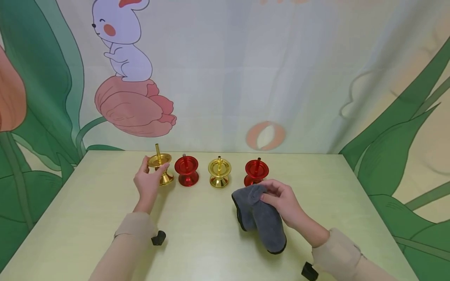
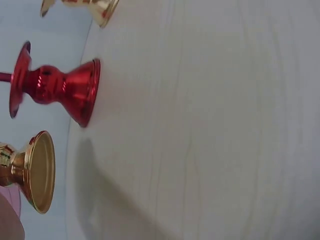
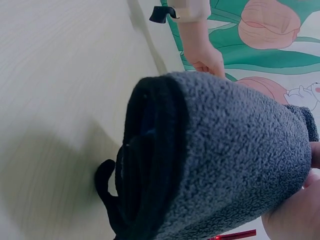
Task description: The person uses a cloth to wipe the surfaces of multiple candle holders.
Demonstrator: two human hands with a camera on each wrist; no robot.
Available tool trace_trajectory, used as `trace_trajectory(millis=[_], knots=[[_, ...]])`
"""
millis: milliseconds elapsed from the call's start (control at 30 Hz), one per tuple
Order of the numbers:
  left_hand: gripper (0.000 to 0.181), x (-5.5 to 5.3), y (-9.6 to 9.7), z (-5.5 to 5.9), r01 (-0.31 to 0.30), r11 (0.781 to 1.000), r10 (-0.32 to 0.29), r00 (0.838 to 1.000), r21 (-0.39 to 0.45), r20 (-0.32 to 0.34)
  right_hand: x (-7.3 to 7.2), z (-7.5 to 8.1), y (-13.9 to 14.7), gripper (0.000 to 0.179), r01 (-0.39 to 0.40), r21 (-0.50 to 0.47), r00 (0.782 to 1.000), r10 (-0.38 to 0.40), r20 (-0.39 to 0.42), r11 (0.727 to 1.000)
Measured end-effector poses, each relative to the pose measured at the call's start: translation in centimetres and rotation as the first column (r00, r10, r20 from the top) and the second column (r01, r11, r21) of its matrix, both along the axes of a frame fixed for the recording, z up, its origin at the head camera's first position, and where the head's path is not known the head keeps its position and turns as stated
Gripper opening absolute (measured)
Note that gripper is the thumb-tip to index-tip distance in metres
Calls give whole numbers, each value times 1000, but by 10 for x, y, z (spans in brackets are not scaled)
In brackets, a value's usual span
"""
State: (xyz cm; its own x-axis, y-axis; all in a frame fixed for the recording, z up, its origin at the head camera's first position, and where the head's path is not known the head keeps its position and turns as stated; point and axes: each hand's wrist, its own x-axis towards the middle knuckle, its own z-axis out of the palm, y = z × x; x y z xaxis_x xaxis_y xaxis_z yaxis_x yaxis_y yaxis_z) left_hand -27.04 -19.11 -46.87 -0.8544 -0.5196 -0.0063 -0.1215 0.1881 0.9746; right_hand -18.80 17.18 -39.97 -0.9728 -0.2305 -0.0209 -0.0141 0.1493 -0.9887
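Observation:
At the left end of the row, my left hand (image 1: 150,185) holds a gold candle holder (image 1: 166,178) by its upper dish, thumb on the near side. In the left wrist view its hollow base (image 2: 42,172) is tilted up off the table and its underside shows. My right hand (image 1: 285,202) pinches a folded grey cloth (image 1: 268,223) with black edging, which hangs over the table in front of a red candle holder (image 1: 257,168). In the right wrist view the cloth (image 3: 240,145) fills the middle, and a black loop hangs from its edge.
Between the hands stand another red candle holder (image 1: 188,178) and another gold candle holder (image 1: 219,171), upright near the back edge of the pale table (image 1: 197,234). Behind it hangs a printed curtain (image 1: 218,78) with a rabbit and flowers.

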Motion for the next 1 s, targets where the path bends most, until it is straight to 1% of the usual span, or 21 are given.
trace_trajectory(millis=[100, 233, 467, 567, 633, 767, 1000], knots=[[90, -5, -3, -4, -36, 999, 36, 999, -13, 28, 1, 1, 2, 33, 2, 6, 1000, -2, 1, 1000], [89, -9, -7, -8, -63, 997, 65, 997, -35, 43, 1, 3, 5, 34, -1, 1, 1000, 1, 2, 1000], [92, -13, -13, -16, -61, 996, 65, 996, -62, 62, 2, 5, 6, 33, 0, 10, 1000, 0, 2, 1000], [93, -13, -14, -19, -55, 995, 59, 997, -84, 56, 3, 7, 5, 34, 0, 13, 1000, 0, -2, 1000], [93, -12, -15, -20, -45, 994, 50, 997, -100, 53, 4, 7, 4, 34, 0, 16, 1000, 0, -3, 1000], [93, -7, -18, -21, -1, 991, 9, 998, -133, 61, 5, 8, 4, 34, 5, 25, 1000, -5, -1, 1000], [92, 3, -25, -24, 71, 975, -52, 994, -211, 93, 5, 7, 5, 33, 19, 31, 1000, -19, -3, 999]])
